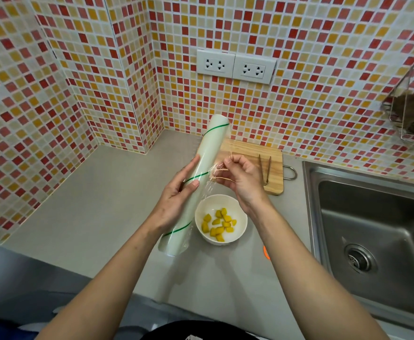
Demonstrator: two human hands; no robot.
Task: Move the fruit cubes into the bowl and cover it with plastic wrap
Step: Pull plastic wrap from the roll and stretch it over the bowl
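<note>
A white bowl (237, 213) stands on the grey counter and holds several yellow fruit cubes (219, 225). Above it I hold a long roll of plastic wrap (208, 153) with green stripes, tilted from lower left to upper right. My left hand (176, 200) grips the roll around its middle, thumb on top. My right hand (242, 179) pinches the loose edge of the clear film, which is pulled a short way off the roll to the right.
A wooden cutting board (247, 153) with a pair of tongs (264, 169) on it lies behind the bowl. A steel sink (372, 229) is at the right. Tiled walls close off the corner; a wire rack (412, 114) hangs at the upper right.
</note>
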